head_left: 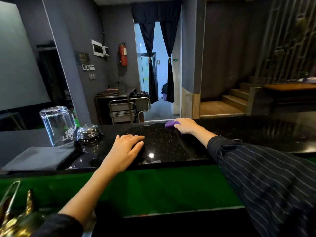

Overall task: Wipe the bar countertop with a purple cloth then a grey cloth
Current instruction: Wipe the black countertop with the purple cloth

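The soft, bunched purple cloth (171, 124) sits under my right hand (186, 126) at the far edge of the glossy black speckled stone countertop (164, 144); it looks light and limp, so I press it flat rather than pinch. My left hand (127, 147) rests open, fingers spread, beside it.

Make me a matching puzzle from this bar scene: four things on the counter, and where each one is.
1 purple cloth
2 grey cloth
3 bell
4 glass mug

a upside down on the grey cloth
b under the right hand, far edge
c flat at the counter's left end
d between mug and left hand

Pairs: 1-b, 2-c, 3-d, 4-a
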